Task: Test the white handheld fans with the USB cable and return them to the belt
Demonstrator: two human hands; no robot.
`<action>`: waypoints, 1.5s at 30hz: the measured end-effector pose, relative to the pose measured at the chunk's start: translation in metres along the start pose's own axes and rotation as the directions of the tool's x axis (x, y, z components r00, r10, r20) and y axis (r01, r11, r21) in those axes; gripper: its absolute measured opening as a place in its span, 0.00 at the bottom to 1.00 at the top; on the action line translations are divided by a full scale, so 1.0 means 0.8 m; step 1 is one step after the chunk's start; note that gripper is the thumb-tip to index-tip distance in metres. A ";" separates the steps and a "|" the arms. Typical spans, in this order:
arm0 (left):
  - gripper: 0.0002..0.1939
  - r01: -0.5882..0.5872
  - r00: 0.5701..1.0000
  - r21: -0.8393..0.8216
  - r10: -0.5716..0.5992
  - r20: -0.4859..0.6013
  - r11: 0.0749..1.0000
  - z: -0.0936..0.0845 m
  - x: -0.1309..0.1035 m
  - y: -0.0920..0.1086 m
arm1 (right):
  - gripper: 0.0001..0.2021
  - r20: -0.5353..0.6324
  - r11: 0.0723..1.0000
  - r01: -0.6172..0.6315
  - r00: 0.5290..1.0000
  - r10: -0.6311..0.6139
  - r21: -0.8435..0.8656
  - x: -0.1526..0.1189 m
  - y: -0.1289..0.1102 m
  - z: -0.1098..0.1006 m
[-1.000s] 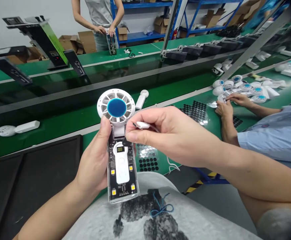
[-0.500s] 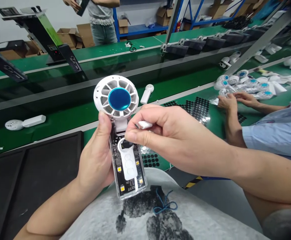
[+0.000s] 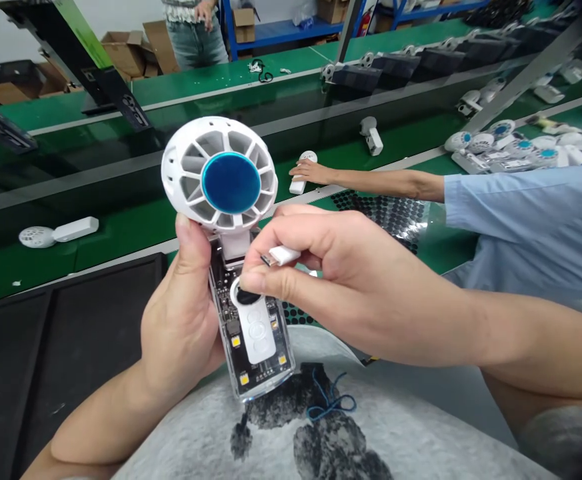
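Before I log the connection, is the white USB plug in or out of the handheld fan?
Out: the right hand holds the white USB plug, its metal tip bare.

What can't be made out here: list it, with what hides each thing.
In the head view:
Fingertips of the left hand: behind the fan.
Part of the black disc: under the right hand.
Rear end of the white plug: behind the right hand.
Upper body of the person opposite: cut off by the top edge.

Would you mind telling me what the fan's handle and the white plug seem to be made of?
Handle: mostly clear and glossy, probably plastic, since circuitry shows through. Plug: white, smooth, likely plastic; its tip's silvery shine suggests metal.
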State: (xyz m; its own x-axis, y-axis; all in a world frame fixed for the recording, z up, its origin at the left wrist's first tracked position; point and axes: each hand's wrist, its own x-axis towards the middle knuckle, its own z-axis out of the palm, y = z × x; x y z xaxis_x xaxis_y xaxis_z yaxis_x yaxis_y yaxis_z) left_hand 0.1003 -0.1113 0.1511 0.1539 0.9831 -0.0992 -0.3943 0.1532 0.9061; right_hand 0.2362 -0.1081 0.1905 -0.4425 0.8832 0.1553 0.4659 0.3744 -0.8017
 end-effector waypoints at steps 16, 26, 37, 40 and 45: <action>0.20 -0.013 1.000 -0.005 0.013 -0.029 1.000 -0.001 0.000 -0.001 | 0.07 -0.009 0.992 0.020 1.000 -0.021 -0.127 0.001 0.003 0.005; 0.19 0.028 0.999 0.084 -0.025 -0.032 0.996 -0.002 -0.001 -0.001 | 0.05 -0.038 0.977 0.098 0.994 -0.107 -0.191 -0.001 0.008 0.008; 0.19 0.027 1.000 0.106 -0.026 -0.014 0.994 -0.003 -0.001 -0.002 | 0.05 -0.089 0.963 0.138 0.983 -0.162 -0.230 -0.006 0.010 0.012; 0.20 -0.004 1.000 -0.003 0.004 -0.023 1.000 0.002 -0.002 -0.001 | 0.05 -0.096 0.962 0.148 0.980 -0.174 -0.231 -0.007 0.010 0.012; 0.19 -0.026 0.997 -0.026 0.025 -0.068 0.999 0.003 -0.005 -0.003 | 0.06 -0.098 0.973 0.135 0.983 -0.156 -0.188 -0.005 0.012 0.012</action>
State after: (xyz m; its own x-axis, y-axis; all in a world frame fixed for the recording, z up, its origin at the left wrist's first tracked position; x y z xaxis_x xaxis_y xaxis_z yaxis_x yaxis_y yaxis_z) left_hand 0.1028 -0.1159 0.1506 0.0818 0.9911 -0.1049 -0.4217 0.1298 0.8974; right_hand 0.2350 -0.1108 0.1763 -0.4326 0.8374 0.3340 0.5375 0.5370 -0.6501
